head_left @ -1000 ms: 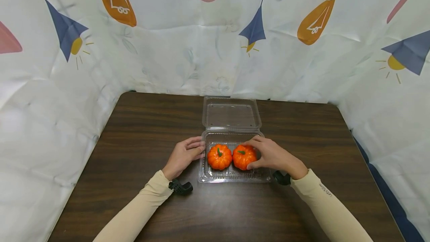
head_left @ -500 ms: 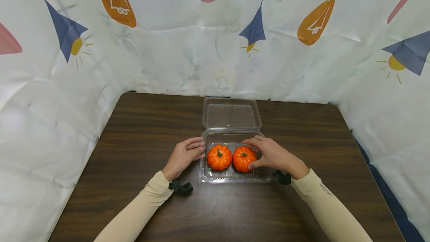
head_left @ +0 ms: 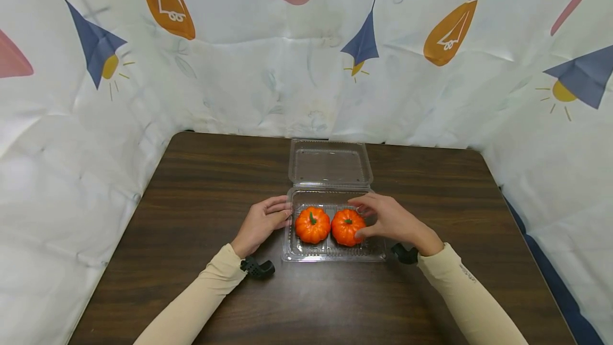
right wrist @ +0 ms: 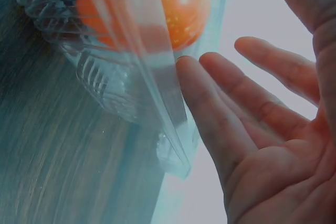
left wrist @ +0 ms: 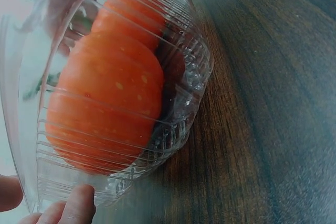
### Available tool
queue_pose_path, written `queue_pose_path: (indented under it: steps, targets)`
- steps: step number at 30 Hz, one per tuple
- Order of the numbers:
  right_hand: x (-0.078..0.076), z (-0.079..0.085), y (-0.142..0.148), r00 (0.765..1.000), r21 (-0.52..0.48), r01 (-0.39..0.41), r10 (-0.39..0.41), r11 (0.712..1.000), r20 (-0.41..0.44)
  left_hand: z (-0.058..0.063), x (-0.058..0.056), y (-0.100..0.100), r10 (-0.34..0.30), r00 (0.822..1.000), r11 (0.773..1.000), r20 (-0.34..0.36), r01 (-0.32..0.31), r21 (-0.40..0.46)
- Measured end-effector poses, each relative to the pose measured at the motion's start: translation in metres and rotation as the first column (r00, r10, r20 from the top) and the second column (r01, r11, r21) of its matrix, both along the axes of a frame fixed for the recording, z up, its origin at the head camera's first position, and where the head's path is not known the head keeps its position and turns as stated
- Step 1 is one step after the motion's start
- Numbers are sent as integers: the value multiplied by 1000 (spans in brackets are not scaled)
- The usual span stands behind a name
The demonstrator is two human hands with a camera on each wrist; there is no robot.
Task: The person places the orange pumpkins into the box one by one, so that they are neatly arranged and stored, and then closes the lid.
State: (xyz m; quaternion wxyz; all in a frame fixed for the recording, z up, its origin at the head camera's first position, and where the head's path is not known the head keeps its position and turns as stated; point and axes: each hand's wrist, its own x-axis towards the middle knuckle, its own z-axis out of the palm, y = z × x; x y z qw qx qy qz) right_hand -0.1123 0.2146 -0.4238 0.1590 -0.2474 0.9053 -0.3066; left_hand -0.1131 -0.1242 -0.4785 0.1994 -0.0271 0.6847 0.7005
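Two orange toy pumpkins with green stems, a left pumpkin (head_left: 313, 228) and a right pumpkin (head_left: 346, 231), sit side by side in the base of a clear plastic clamshell container (head_left: 311, 256). Its hinged lid (head_left: 330, 163) lies open toward the back. At the container's left wall, my left hand (head_left: 258, 223) rests with extended fingers (left wrist: 79, 203) right at the plastic. My right hand (head_left: 395, 223) hovers over the right side, thumb and fingers spread around the right pumpkin. In the right wrist view, its fingers (right wrist: 241, 87) are apart from the pumpkin.
The dark wood-grain table (head_left: 215, 174) carries the container near its middle. A white printed cloth (head_left: 287, 84) hangs around the back and sides of the table. Black straps (head_left: 258, 268) are on both wrists.
My right hand has loosened from the right pumpkin and drawn slightly back to the right. That pumpkin has settled a little lower in the base. The left hand stays put.
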Motion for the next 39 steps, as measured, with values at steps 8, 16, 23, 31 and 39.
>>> queue_pose_path:
  steps: [8,16,23,31,39]
  targets:
    - [-1,-2,11,999,-69,43,-44,997,-16,2,1,1,2,1000,1000,2,-2,-7]
    - [-3,-6,22,992,-161,110,-118,981,-44,1,1,1,9,1000,1000,-2,-9,-16]
    - [-8,-7,30,980,-254,179,-195,950,-39,2,2,1,4,1000,999,-10,-5,-33]
    - [-15,-8,36,956,-347,288,-292,893,40,1,3,1,-4,1000,999,-13,3,-43]
    - [-31,-12,43,924,-392,378,-364,838,113,2,3,2,3,1000,1000,-15,-4,-28]
